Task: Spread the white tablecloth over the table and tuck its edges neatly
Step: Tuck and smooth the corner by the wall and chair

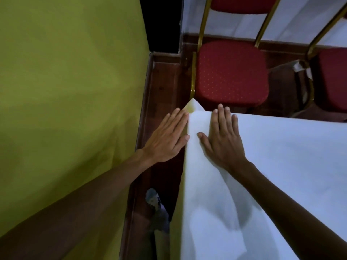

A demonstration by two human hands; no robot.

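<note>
Two bare hands, both flat, gripping nothing. Left hand (169, 136) laid with straight, closed fingers against the hanging left side of the white tablecloth (281, 166), fingertips close to its far corner. Right hand (221, 136) spread palm-down on top of the cloth, just beside that left edge, thumb pointing toward the other hand.

One cloth only: smooth, matte and pale, draped over the table and hiding it fully, with a straight far edge and a left side dropping steeply toward the floor. One pointed peak (193, 106) of fabric standing up at the far left corner. Several soft folds and shadows bunched nearer the body, beside the right forearm.

Beyond the far edge, two chairs (231, 72): rounded-square seats in red fabric with a fine dotted pattern, on thin gold metal frames. Second chair (332, 79) cut off by the right border. Dark reddish wooden floor (163, 87) below, with matching skirting. To the left, one plain olive-green wall (65, 81), smooth and flat.
</note>
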